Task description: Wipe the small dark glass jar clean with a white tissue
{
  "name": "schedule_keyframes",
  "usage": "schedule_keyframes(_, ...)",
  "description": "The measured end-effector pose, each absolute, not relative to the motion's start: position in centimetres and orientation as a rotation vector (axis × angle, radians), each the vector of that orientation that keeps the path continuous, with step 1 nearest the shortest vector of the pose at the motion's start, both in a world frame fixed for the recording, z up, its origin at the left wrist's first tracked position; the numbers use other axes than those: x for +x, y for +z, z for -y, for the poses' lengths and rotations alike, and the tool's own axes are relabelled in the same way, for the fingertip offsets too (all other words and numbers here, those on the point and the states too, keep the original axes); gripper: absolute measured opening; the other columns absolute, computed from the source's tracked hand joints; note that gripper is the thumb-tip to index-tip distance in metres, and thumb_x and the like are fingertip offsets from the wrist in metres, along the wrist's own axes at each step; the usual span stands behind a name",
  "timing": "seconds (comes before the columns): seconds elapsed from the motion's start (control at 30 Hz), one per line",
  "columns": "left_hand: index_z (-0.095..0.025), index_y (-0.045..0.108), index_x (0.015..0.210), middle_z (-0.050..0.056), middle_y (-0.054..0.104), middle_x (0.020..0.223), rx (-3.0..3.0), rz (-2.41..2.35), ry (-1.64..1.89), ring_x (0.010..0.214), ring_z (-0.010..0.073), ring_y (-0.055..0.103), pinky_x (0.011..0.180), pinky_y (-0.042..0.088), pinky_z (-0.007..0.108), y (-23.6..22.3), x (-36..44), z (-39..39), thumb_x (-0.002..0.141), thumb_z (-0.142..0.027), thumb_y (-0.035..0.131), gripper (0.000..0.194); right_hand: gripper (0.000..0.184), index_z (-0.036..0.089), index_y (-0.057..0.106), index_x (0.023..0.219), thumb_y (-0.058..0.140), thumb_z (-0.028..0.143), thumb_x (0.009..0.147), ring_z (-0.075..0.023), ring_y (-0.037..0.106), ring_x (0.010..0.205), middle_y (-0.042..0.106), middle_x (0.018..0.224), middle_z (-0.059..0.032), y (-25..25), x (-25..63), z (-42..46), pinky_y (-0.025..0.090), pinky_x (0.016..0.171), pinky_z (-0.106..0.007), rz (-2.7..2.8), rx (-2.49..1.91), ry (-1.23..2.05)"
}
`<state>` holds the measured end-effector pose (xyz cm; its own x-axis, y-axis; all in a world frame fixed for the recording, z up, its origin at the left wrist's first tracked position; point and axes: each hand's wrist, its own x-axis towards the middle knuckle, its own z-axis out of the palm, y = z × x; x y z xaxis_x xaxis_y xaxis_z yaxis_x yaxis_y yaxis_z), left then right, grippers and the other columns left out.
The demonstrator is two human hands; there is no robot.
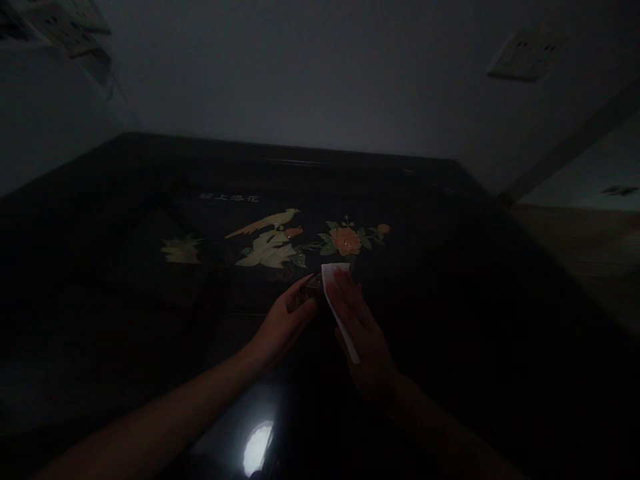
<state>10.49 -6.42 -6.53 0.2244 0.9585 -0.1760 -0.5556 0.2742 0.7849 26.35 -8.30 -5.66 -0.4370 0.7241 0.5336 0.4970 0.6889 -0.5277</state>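
My left hand (285,320) is closed, fingers and thumb around a small brownish object (315,283) with a metallic look. Its exact kind is too dark to make out. Beside it, my right hand (357,320) holds a folded white tissue (329,272), with the fingers laid along its face, and a ring shows on one finger. The tissue's upper part is close against the small object; whether they touch I cannot tell. Both hands are over a glossy black lacquered surface (400,293), just in front of its inlaid birds (270,250) and orange flower (346,241).
The black surface ends at a pale wall (300,80) behind. A wall socket (525,57) is at the upper right, and another socket plate (60,30) at the upper left. Wooden-looking floor (575,240) shows at the right. A bright light reflection lies near the front.
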Motion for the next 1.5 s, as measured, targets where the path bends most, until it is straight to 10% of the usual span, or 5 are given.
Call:
schedule_keyframes(0.4,-0.019,0.061,0.121,0.01,0.069,0.117,0.803,-0.958,1.126,0.11,0.0281,0.063,0.093,0.05,0.035,-6.5,10.3,6.5,0.063,-0.03,0.084,0.063,0.06,0.019,0.016,0.153,0.03,0.009,0.095,-0.0195,0.016,0.147,0.036,0.154,-0.0061,-5.1,26.2,8.2,0.013,0.121,-0.048,2.285,-0.889,0.132)
schedule_keyframes(0.73,-0.019,0.056,0.125,0.01,0.066,0.125,0.783,-0.893,1.106,0.114,0.0271,0.062,0.097,0.049,0.033,-6.4,10.3,6.4,0.059,-0.015,0.082,0.071,0.051,0.035,0.031,0.147,0.033,0.018,0.1,-0.0171,0.027,0.144,0.032,0.156,0.0027,-4.9,26.5,8.0,0.029,0.118,-0.042,1.817,-0.96,0.712)
schedule_keyframes(1.5,-0.018,0.058,0.116,0.009,0.069,0.114,0.729,-0.906,1.084,0.1,0.0225,0.066,0.086,0.05,0.03,-6.8,10.2,6.3,0.057,-0.016,0.082,0.063,0.035,0.026,0.07,0.113,0.06,0.048,0.088,-0.0232,0.062,0.116,0.07,0.121,-0.0041,-4.6,25.9,7.2,0.037,0.111,-0.044,0.798,-0.987,1.507)
